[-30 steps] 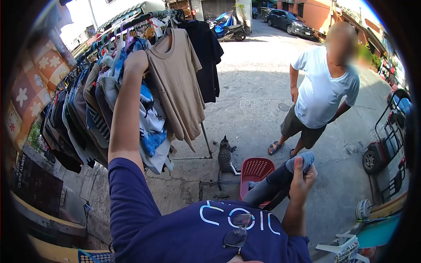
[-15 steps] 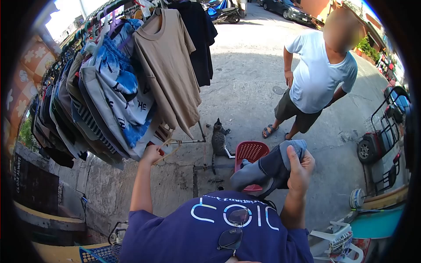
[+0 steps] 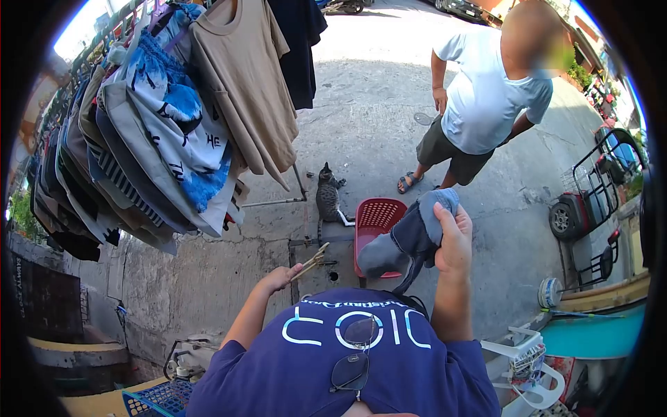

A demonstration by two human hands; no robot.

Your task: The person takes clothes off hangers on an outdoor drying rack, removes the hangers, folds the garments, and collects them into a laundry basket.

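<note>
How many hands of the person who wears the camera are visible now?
2: the left hand holds what looks like a tan hanger, low at centre; the right hand grips a bluish-grey garment, near the red basket.

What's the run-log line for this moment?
left hand: holds hanger | right hand: holds jeans | basket: on ground, partly behind jeans | cat: lying beside basket | shirts: hanging, view left
</note>
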